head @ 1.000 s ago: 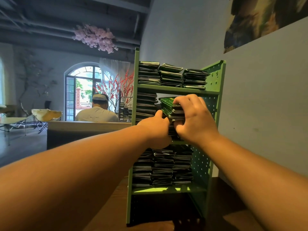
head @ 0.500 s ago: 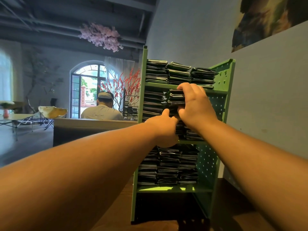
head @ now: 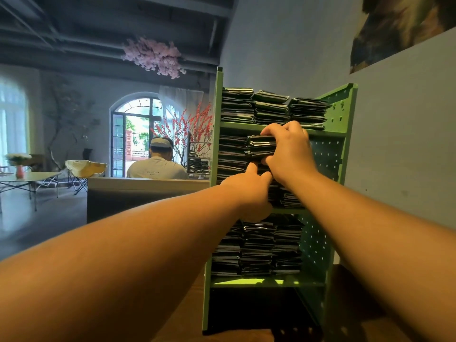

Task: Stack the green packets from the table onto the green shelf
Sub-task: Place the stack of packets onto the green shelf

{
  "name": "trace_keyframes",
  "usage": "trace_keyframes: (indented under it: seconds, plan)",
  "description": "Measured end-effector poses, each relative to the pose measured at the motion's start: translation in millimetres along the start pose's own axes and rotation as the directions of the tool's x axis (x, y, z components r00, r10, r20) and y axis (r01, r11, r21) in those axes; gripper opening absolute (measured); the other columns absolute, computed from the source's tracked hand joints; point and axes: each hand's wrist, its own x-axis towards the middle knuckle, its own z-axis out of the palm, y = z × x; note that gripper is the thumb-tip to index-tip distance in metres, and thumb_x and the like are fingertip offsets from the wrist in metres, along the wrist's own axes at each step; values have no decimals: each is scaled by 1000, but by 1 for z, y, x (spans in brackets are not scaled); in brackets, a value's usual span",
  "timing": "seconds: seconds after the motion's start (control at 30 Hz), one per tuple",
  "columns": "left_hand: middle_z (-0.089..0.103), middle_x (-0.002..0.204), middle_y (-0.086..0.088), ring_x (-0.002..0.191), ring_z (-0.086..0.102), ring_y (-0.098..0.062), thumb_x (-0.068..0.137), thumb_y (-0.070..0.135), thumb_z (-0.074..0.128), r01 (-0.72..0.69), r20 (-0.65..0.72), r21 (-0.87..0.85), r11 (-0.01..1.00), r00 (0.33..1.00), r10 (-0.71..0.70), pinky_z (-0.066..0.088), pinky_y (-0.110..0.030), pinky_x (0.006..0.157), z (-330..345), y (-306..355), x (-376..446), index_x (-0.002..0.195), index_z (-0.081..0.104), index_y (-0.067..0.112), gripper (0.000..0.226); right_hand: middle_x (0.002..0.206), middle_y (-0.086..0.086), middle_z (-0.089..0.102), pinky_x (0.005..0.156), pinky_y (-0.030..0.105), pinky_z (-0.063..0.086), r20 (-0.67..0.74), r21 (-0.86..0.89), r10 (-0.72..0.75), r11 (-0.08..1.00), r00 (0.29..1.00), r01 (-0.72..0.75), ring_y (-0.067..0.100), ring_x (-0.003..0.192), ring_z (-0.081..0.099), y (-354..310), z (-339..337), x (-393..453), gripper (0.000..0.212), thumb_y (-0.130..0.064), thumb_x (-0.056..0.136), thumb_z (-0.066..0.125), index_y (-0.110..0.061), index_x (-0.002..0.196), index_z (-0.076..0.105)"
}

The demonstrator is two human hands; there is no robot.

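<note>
Both your hands are at the green shelf (head: 341,134): your right hand (head: 288,151) grips a bundle of green packets (head: 261,146) at the middle tier, while your left hand (head: 249,188) reaches in below, its fingers hidden. You're mid-placement; next, slide the bundle squarely onto the centre pile.

No lettering can be read anywhere. A faint line of print crosses the back of the seated person's pale shirt (head: 157,172), too blurred to make out, and the packets (head: 261,145) on the green shelf (head: 343,114) show no legible labels.
</note>
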Motion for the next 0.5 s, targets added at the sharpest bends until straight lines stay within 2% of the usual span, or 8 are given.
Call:
trace_keyframes:
  seconds: [0.07, 0.13, 0.27, 0.4, 0.5]
  plan:
    - [15, 161, -18, 107, 59, -36, 94, 34, 63, -2, 1, -12, 1000, 1000, 2, 48, -37, 76, -1, 0, 0, 159, 19, 23, 79, 124, 2, 47, 93, 36, 50, 26, 39, -13, 999, 1000, 12, 24, 122, 43, 2, -1, -2, 52, -13, 83, 78, -30, 129, 61]
    - [12, 162, -18, 103, 59, -35, 94, 33, 61, -3, 13, -16, 1000, 1000, 3, 47, -36, 75, 0, 1, 1, 161, 16, 22, 81, 126, 2, 46, 98, 36, 50, 34, 82, -26, 996, 999, 23, 23, 123, 46, 6, -1, -6, 51, -24, 85, 76, -30, 133, 60]
    - [15, 159, -17, 93, 57, -32, 93, 35, 64, -3, -4, -32, 999, 1000, 3, 44, -34, 69, 4, 0, 1, 159, 18, 27, 81, 136, 4, 43, 90, 28, 48, -32, 87, -23, 996, 999, 25, 22, 117, 51, 12, 3, -11, 45, -21, 93, 67, -26, 137, 61]
    - [19, 157, -17, 84, 51, -27, 93, 37, 66, -9, -28, -28, 1000, 1000, 8, 42, -33, 64, 6, -1, 1, 157, 22, 27, 78, 136, 8, 45, 82, 32, 50, -38, 28, -58, 998, 998, 59, 25, 104, 58, 12, 9, -13, 41, -20, 98, 62, -24, 139, 60]
    - [15, 160, -16, 90, 58, -32, 93, 39, 66, -3, -30, -12, 1000, 1000, 2, 44, -36, 66, 6, 1, 0, 155, 25, 25, 76, 134, 9, 48, 82, 35, 51, -47, 5, -63, 998, 997, 64, 27, 103, 59, 14, 14, -9, 40, -21, 100, 60, -22, 140, 59]
